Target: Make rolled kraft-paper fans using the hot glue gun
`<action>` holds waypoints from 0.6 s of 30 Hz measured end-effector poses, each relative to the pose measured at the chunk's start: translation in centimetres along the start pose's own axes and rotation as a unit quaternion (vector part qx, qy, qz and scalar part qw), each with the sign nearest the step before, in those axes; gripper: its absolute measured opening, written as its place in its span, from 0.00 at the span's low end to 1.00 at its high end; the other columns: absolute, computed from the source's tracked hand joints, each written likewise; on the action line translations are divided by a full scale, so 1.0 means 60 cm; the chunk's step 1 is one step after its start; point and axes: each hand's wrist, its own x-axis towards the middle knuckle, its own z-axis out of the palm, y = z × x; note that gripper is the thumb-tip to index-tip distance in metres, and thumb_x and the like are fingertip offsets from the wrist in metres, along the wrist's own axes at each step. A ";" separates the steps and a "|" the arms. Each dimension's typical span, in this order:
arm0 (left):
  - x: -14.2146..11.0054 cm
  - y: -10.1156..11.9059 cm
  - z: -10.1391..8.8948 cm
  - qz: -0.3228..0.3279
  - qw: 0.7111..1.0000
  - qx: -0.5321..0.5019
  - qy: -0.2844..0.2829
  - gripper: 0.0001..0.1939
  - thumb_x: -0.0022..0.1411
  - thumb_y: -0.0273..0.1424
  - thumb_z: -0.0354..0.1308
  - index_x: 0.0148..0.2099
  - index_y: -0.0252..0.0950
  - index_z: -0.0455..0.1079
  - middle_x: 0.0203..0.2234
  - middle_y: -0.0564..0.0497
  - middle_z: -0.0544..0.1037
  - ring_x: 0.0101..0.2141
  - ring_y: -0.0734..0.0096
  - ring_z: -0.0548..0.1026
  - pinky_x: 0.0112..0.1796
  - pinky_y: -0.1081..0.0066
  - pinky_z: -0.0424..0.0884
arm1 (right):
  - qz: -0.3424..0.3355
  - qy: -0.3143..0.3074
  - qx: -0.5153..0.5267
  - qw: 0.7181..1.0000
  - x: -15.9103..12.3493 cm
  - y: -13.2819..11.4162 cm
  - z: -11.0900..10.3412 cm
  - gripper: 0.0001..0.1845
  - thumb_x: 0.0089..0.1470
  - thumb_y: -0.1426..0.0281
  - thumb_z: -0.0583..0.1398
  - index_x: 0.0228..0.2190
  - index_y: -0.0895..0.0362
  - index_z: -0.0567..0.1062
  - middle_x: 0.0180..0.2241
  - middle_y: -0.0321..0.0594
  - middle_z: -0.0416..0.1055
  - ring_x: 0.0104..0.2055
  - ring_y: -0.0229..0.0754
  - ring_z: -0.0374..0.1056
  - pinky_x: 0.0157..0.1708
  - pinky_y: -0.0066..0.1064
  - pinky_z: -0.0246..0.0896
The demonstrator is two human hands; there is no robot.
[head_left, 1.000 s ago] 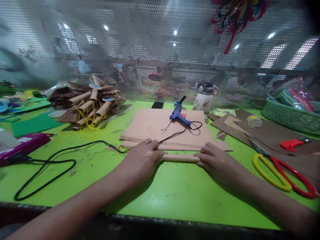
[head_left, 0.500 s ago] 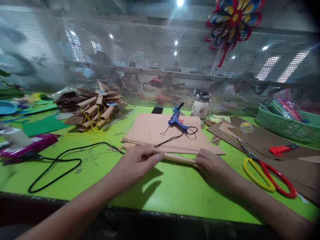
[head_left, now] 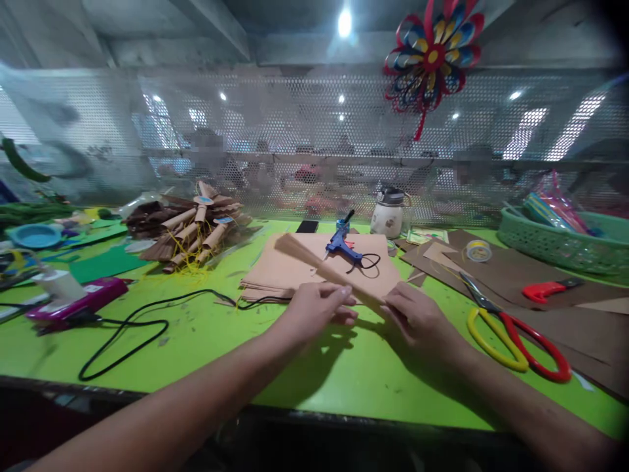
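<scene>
A rolled brown paper tube (head_left: 314, 262) is lifted off the green table (head_left: 314, 367), slanting up and away to the left. My left hand (head_left: 319, 308) pinches it around the middle. My right hand (head_left: 417, 314) is closed on its near end. Just behind lies a stack of tan paper sheets (head_left: 289, 269), with a blue glue gun (head_left: 341, 244) resting on it and its black cord (head_left: 147, 321) trailing left.
Yellow-and-red scissors (head_left: 515, 334) lie to the right on brown paper, near a red cutter (head_left: 543, 288) and a tape roll (head_left: 477, 250). A pile of finished paper rolls (head_left: 194, 226) sits back left, a green basket (head_left: 565, 246) back right, a white jar (head_left: 388, 213) behind.
The tube lay flat on the table under both hands; now both hands have raised it, its left end tipped up over the paper stack. The camera has tilted upward.
</scene>
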 end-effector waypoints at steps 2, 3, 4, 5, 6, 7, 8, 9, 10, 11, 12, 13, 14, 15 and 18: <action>0.016 0.008 0.017 -0.002 0.999 -0.042 0.017 0.09 0.62 0.29 0.57 0.34 0.26 0.73 0.34 0.39 0.80 0.28 0.67 0.79 0.35 0.68 0.77 | -0.023 0.031 -0.027 0.999 -0.002 -0.006 0.002 0.11 0.61 0.76 0.52 0.31 0.62 0.72 0.28 0.44 0.65 0.30 0.42 0.58 0.28 0.33 0.54; 0.022 0.010 0.023 -0.004 0.998 -0.054 0.019 0.09 0.63 0.28 0.56 0.34 0.26 0.73 0.32 0.38 0.80 0.27 0.68 0.79 0.34 0.68 0.77 | -0.031 0.041 -0.041 0.998 -0.002 -0.010 0.003 0.11 0.61 0.76 0.51 0.31 0.62 0.72 0.28 0.44 0.64 0.30 0.42 0.58 0.29 0.34 0.54; 0.026 0.011 0.027 -0.002 0.998 -0.062 0.017 0.08 0.63 0.27 0.56 0.34 0.26 0.73 0.31 0.38 0.80 0.27 0.68 0.79 0.34 0.69 0.77 | -0.038 0.046 -0.055 0.997 -0.003 -0.015 0.004 0.10 0.61 0.77 0.51 0.32 0.62 0.72 0.28 0.44 0.64 0.31 0.43 0.57 0.29 0.34 0.53; 0.029 0.010 0.029 0.003 0.998 -0.069 0.015 0.08 0.63 0.26 0.56 0.35 0.26 0.72 0.31 0.38 0.80 0.27 0.68 0.79 0.33 0.69 0.77 | -0.045 0.047 -0.070 0.995 -0.004 -0.019 0.005 0.10 0.61 0.77 0.52 0.33 0.62 0.72 0.28 0.44 0.64 0.31 0.43 0.57 0.29 0.34 0.53; 0.032 0.008 0.030 0.012 0.997 -0.076 0.010 0.07 0.63 0.26 0.56 0.36 0.26 0.72 0.31 0.38 0.80 0.28 0.68 0.79 0.33 0.70 0.77 | -0.054 0.046 -0.085 0.994 -0.004 -0.023 0.006 0.09 0.60 0.77 0.52 0.34 0.63 0.72 0.28 0.44 0.64 0.31 0.43 0.56 0.29 0.35 0.52; 0.033 0.006 0.031 0.022 0.996 -0.085 0.005 0.07 0.63 0.26 0.56 0.36 0.26 0.72 0.31 0.38 0.80 0.28 0.67 0.79 0.34 0.70 0.77 | -0.064 0.046 -0.099 0.992 -0.005 -0.026 0.007 0.09 0.60 0.78 0.52 0.36 0.64 0.72 0.29 0.44 0.64 0.31 0.43 0.56 0.29 0.35 0.51; 0.034 0.003 0.030 0.030 0.995 -0.092 0.000 0.06 0.62 0.26 0.57 0.37 0.26 0.71 0.31 0.38 0.80 0.29 0.67 0.79 0.34 0.70 0.77 | -0.075 0.046 -0.111 0.990 -0.005 -0.029 0.008 0.09 0.60 0.78 0.52 0.37 0.65 0.72 0.29 0.45 0.64 0.31 0.44 0.56 0.29 0.36 0.51; 0.034 -0.001 0.029 0.036 0.994 -0.100 -0.003 0.06 0.62 0.26 0.57 0.37 0.26 0.71 0.31 0.38 0.80 0.30 0.66 0.79 0.34 0.70 0.77 | -0.085 0.046 -0.122 0.988 -0.005 -0.031 0.009 0.09 0.60 0.78 0.52 0.38 0.65 0.72 0.29 0.45 0.64 0.31 0.44 0.56 0.29 0.36 0.51; 0.035 -0.005 0.027 0.040 0.993 -0.109 -0.004 0.06 0.62 0.27 0.58 0.37 0.27 0.70 0.31 0.38 0.80 0.30 0.66 0.79 0.34 0.70 0.77 | -0.095 0.046 -0.131 0.986 -0.005 -0.032 0.009 0.09 0.60 0.79 0.52 0.38 0.66 0.72 0.29 0.45 0.64 0.31 0.44 0.55 0.28 0.36 0.50; 0.035 -0.008 0.024 0.043 0.992 -0.118 -0.007 0.05 0.61 0.27 0.58 0.37 0.27 0.69 0.31 0.39 0.80 0.30 0.66 0.79 0.34 0.70 0.77 | -0.102 0.044 -0.139 0.984 -0.005 -0.033 0.009 0.09 0.59 0.79 0.52 0.38 0.66 0.72 0.29 0.46 0.64 0.31 0.44 0.55 0.28 0.37 0.50; 0.035 -0.011 0.021 0.047 0.991 -0.127 -0.009 0.06 0.61 0.27 0.59 0.38 0.28 0.69 0.31 0.40 0.80 0.30 0.66 0.79 0.34 0.69 0.77 | -0.107 0.042 -0.145 0.983 -0.005 -0.035 0.009 0.09 0.59 0.80 0.52 0.38 0.66 0.72 0.30 0.46 0.64 0.31 0.45 0.55 0.28 0.37 0.50; 0.034 -0.013 0.018 0.053 0.989 -0.135 -0.012 0.07 0.60 0.27 0.60 0.40 0.29 0.67 0.31 0.41 0.80 0.30 0.66 0.79 0.33 0.69 0.77 | -0.112 0.041 -0.151 0.981 -0.005 -0.037 0.010 0.09 0.59 0.80 0.53 0.37 0.66 0.73 0.29 0.47 0.64 0.32 0.45 0.55 0.28 0.37 0.50; 0.034 -0.014 0.014 0.059 0.988 -0.142 -0.017 0.08 0.59 0.27 0.60 0.41 0.30 0.66 0.30 0.42 0.80 0.30 0.66 0.79 0.33 0.68 0.77 | -0.116 0.041 -0.155 0.980 -0.004 -0.039 0.010 0.08 0.58 0.80 0.53 0.37 0.66 0.73 0.29 0.47 0.64 0.32 0.45 0.55 0.28 0.37 0.50; 0.033 -0.014 0.010 0.065 0.987 -0.147 -0.025 0.10 0.59 0.27 0.61 0.42 0.31 0.66 0.30 0.44 0.80 0.30 0.66 0.79 0.33 0.67 0.77 | -0.118 0.043 -0.160 0.979 -0.003 -0.041 0.010 0.08 0.58 0.80 0.54 0.37 0.67 0.73 0.29 0.47 0.65 0.32 0.45 0.55 0.28 0.38 0.50; 0.030 -0.006 -0.004 0.078 0.984 -0.153 -0.050 0.11 0.57 0.30 0.62 0.41 0.31 0.67 0.31 0.44 0.79 0.32 0.65 0.78 0.36 0.64 0.77 | -0.126 0.048 -0.173 0.976 0.003 -0.050 0.013 0.08 0.58 0.79 0.55 0.38 0.67 0.73 0.30 0.47 0.65 0.32 0.46 0.56 0.29 0.38 0.52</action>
